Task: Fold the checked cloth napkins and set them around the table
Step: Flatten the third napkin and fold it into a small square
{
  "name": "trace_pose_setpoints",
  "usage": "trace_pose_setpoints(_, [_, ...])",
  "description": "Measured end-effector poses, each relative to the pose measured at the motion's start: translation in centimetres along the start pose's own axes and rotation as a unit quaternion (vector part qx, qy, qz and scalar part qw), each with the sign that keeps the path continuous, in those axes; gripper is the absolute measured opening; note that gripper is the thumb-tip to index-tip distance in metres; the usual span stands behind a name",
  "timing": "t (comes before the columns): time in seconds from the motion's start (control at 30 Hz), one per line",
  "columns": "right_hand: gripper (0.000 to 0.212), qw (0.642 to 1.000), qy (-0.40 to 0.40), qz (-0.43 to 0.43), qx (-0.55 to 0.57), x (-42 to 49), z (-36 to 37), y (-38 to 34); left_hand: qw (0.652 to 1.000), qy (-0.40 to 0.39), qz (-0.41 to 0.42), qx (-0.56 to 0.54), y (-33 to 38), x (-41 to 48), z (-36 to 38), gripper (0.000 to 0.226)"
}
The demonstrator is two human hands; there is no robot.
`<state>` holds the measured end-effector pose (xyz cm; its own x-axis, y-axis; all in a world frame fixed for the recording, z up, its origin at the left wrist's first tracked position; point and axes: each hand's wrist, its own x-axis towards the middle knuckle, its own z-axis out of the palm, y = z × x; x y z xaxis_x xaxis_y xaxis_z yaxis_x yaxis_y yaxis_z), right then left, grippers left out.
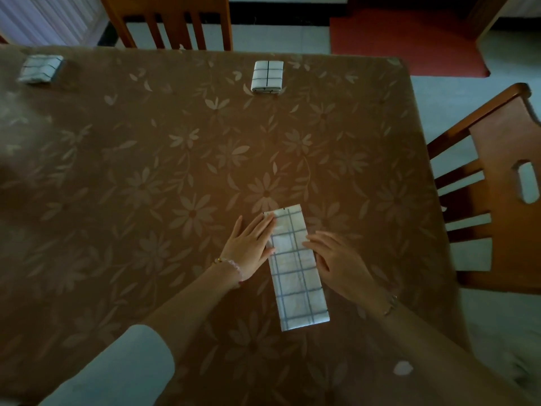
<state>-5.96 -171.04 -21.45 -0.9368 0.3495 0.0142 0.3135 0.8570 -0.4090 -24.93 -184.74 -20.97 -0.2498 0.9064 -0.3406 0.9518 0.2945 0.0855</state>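
A white checked napkin (296,273), folded into a long narrow strip, lies on the brown flowered tablecloth (164,177) in front of me. My left hand (251,244) lies flat with straight fingers on the strip's upper left edge. My right hand (336,263) rests flat against its right edge, fingertips on the cloth. Two more napkins are folded into small rectangles: one (267,76) at the far edge by the far chair, another (41,68) at the far left corner, blurred.
A wooden chair (175,22) stands at the far side and another wooden chair (497,194) at the right side. The table's right edge runs close to my right arm. A red mat (409,39) lies on the floor beyond.
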Motion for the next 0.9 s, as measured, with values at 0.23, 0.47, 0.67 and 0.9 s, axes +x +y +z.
trace_pose_setpoints(0.23, [0.046,0.999,0.004,-0.039,0.005,-6.4,1.5,-3.4,0.997,0.05,0.057,-0.014,1.8,-5.2,3.0,0.062])
trace_pose_setpoints(0.47, [0.054,0.996,0.005,-0.076,-0.038,-9.4,2.7,-4.2,0.985,0.138,0.095,-0.031,3.4,-9.1,3.9,0.052])
trace_pose_setpoints(0.67, [0.046,0.998,-0.047,-0.051,-0.003,-9.6,2.6,-4.1,0.968,0.117,0.213,-0.054,5.7,-14.8,5.5,0.045])
trace_pose_setpoints(0.9, [0.052,0.999,-0.025,-0.031,0.022,-11.2,1.9,-4.7,0.979,0.069,0.192,0.012,6.5,-16.3,7.6,0.07])
